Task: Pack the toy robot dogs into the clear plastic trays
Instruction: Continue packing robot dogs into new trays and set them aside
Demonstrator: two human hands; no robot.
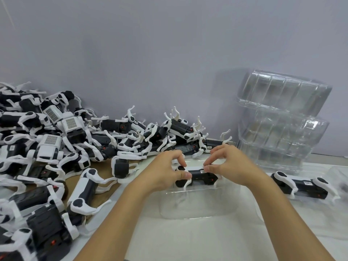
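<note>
Head view, hands (197, 166) pinching glossy black-white toy dog (199, 177), clear tray (197, 204)

Toy robot dogs (56, 147) matt plastic; trays (282, 117) glossy clear plastic.

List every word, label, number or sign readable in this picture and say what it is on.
No text can be read.
Small white label on the toy dog held by both hands: too small and blurred.
White label on the dog to the right: blurred.
Labels on dogs in the pile, such as one at the back: too small.
Stack of clear trays: no print visible.
</note>
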